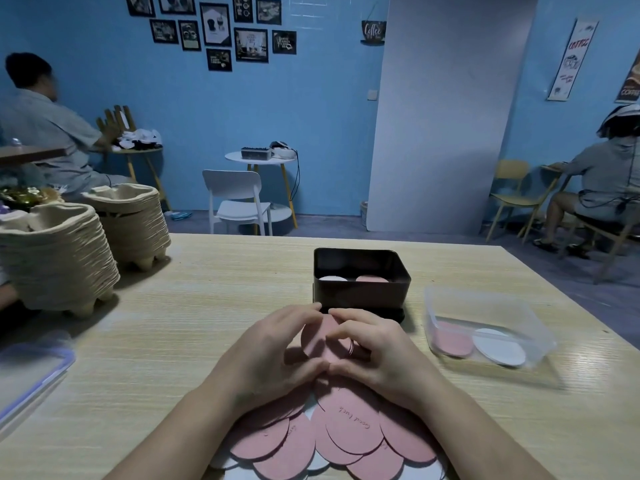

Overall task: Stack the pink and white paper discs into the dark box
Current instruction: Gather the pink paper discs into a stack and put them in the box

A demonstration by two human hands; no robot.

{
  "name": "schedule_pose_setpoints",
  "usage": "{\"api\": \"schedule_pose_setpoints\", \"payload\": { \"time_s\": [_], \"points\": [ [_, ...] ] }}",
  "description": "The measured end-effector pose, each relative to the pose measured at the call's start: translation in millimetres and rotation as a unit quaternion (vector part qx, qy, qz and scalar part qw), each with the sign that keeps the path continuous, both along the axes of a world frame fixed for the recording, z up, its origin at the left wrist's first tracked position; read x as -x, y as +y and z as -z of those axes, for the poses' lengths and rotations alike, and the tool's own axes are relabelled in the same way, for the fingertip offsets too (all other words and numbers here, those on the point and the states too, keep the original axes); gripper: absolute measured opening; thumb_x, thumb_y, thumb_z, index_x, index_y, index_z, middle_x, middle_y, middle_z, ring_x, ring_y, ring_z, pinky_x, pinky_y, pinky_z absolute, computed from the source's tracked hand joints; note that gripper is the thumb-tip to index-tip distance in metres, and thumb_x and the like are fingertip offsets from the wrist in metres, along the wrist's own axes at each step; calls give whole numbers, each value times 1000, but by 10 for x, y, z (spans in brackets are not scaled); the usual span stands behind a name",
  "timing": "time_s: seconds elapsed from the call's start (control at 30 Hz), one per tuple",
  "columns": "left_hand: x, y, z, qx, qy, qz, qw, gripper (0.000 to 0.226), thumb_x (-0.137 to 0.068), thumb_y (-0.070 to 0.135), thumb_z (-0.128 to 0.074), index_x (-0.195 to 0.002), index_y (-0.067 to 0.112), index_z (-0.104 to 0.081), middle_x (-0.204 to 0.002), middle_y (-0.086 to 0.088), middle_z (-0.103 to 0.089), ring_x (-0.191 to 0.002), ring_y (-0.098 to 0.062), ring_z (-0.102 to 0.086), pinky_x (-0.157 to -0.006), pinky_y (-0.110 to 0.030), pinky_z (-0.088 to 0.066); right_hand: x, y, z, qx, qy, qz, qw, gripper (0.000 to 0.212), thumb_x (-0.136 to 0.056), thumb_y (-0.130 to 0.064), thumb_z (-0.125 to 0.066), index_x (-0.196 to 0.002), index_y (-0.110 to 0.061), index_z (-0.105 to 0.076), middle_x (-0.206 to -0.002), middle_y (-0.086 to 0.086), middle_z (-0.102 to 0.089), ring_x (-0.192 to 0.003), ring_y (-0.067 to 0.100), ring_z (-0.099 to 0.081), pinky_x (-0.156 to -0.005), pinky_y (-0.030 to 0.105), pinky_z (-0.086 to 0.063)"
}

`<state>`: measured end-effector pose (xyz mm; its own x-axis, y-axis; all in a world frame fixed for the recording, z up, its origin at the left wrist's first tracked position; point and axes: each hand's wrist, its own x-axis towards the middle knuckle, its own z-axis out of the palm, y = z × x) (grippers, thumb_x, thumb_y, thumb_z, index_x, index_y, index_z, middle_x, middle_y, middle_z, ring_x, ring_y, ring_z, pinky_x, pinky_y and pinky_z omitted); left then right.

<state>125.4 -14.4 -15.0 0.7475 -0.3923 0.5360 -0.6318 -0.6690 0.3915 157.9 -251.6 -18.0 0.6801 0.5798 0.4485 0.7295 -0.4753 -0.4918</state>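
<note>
hands: L hand (273, 348) + R hand (381, 351) grip pink disc stack (320, 337) btwn them
dark box (362, 294): just beyond fingertips

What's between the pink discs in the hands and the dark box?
Nothing visible. The left hand and right hand hold the pink discs just in front of the dark box, whose top is open. Only its near wall has to be cleared; a white disc and a pink disc lie inside.

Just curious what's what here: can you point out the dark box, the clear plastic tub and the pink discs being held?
dark box (362, 295): head view, on its near wall.
clear plastic tub (485, 308): head view, on its far wall.
held pink discs (318, 336): head view, on the top disc's face.
</note>
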Motion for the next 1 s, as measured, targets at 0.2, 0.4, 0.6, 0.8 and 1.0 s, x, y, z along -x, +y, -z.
{"api": "schedule_pose_setpoints", "payload": {
  "time_s": [0.2, 0.4, 0.6, 0.8, 1.0],
  "points": [
    [50, 81, 16, 49, 22, -5, 999, 36, -86, 35, -79, -117, 31, -62, -106, 19, -68, -102, -4, -66, -86, -31, -56, 6, -15, -1, -33, -1, 11, 999, 33, -82, -49, -79, -109, -32, -70, -142, -9, -56, -136, -6, -45, -103, 22, -47],
    [40, 55, 54, 54, 17, -17, 998, 39, -85, 27, -82, -118, 34, -63, -106, 25, -69, -102, 6, -64, -86, -22, -54, 10, 0, 5, -32, 4, 18, 999, 33, -81, -49, -80, -106, -31, -69, -143, -9, -54, -136, -6, -44, -98, 25, -52],
    [29, 34, 69, 52, 14, -16, 998, 38, -83, 19, -84, -114, 32, -64, -106, 27, -67, -100, 9, -61, -84, -19, -52, 13, -1, -12, -13, -5, 19, 1000, 36, -81, -53, -78, -103, -28, -65, -141, -7, -57, -139, -6, -41, -101, 26, -48],
    [20, 37, 89, 45, 22, -17, 999, 35, -90, 29, -76, -121, 35, -61, -110, 23, -67, -104, 2, -63, -83, -23, -56, 27, -9, -42, 5, -20, 25, 999, 35, -81, -55, -76, -103, -29, -64, -136, -13, -56, -136, -5, -43, -100, 26, -48],
    [19, 43, 84, 38, 18, -11, 999, 38, -87, 41, -74, -121, 31, -62, -108, 21, -67, -104, 2, -64, -82, -28, -58, 36, -17, -52, 38, -29, 30, 998, 35, -81, -56, -75, -102, -33, -62, -136, -14, -56, -132, -3, -45, -98, 31, -48]
  ]
}}
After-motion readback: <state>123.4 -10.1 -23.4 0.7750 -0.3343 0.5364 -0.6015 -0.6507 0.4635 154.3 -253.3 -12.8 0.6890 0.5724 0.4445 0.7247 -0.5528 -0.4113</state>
